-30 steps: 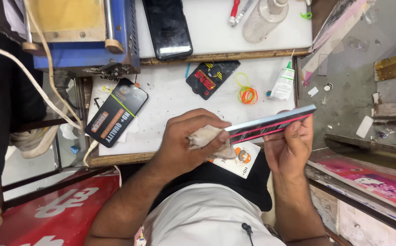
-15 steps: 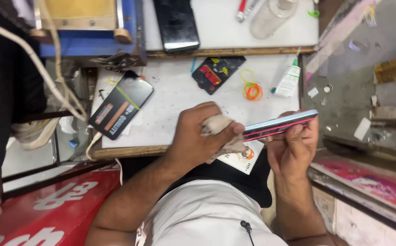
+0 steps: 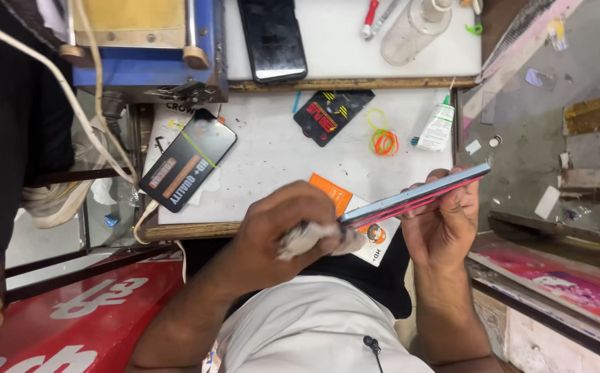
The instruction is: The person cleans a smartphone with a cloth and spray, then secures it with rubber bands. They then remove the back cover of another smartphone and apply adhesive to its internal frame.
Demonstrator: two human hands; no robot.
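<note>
White cloth (image 3: 310,238): 1 | phone (image 3: 417,195): 1 | left hand (image 3: 282,231), right hand (image 3: 445,221): 2

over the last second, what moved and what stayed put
The left hand slid its cloth a little along the phone's lower end, keeping its grip. The right hand still holds the phone edge-up. Nothing on the table shifted.

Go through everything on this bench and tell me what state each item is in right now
Left hand: closed around a crumpled cloth, pressed to the phone's end.
Right hand: gripping the phone, held edge-on and tilted.
Dark phone: flat, screen off.
Black packet: lying flat on the white board.
Rubber bands: loose pile.
Small glue bottle: lying down, capped.
</note>
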